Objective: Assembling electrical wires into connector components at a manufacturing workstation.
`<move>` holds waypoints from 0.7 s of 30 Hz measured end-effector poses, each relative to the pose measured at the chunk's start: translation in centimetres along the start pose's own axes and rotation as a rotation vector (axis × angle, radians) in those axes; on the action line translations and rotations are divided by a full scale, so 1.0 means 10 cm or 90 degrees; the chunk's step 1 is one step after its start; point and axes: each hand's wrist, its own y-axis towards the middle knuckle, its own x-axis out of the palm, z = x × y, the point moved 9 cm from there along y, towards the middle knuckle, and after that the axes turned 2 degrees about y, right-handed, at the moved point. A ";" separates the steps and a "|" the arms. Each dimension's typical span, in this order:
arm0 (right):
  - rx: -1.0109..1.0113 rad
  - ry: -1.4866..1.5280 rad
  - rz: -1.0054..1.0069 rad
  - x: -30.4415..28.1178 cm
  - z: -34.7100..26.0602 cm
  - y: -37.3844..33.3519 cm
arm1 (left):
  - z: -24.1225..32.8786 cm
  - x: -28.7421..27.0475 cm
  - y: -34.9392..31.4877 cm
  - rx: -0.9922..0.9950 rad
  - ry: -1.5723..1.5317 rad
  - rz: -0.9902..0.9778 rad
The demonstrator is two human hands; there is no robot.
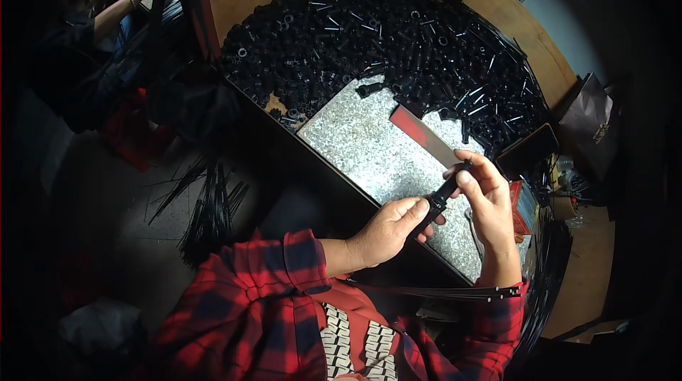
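Note:
Both hands are closed on one slim black tube-shaped part [445, 190], held at a slant above the near edge of a speckled grey board [348, 136]. My left hand [387, 233] grips its lower end, thumb along the top. My right hand [490, 200] pinches the upper end between thumb and fingers. Just beyond the part, a flat red and silver bar [424, 136] lies across the board. A short black fitting [369, 89] rests at the board's far edge. The fingertips under the part are partly hidden.
Behind the board spreads a large heap of small black parts and shiny pins [383, 25], walled by a curved wooden rim [554, 50]. Thin black rods [426, 291] cross my lap; bundles [213, 221] stand left. At right are a red box [524, 207] and dark bag [590, 125]. Another person's arm [117, 15] shows upper left.

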 end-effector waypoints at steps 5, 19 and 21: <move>0.004 0.046 -0.026 0.02 0.01 -0.02 | 0.00 -0.01 0.00 0.011 0.024 0.002; 0.015 -0.137 0.051 0.08 -0.10 0.02 | 0.08 -0.02 -0.03 0.072 0.115 0.032; 0.017 -0.164 0.048 0.08 -0.10 0.02 | 0.08 -0.02 -0.02 0.069 0.121 0.035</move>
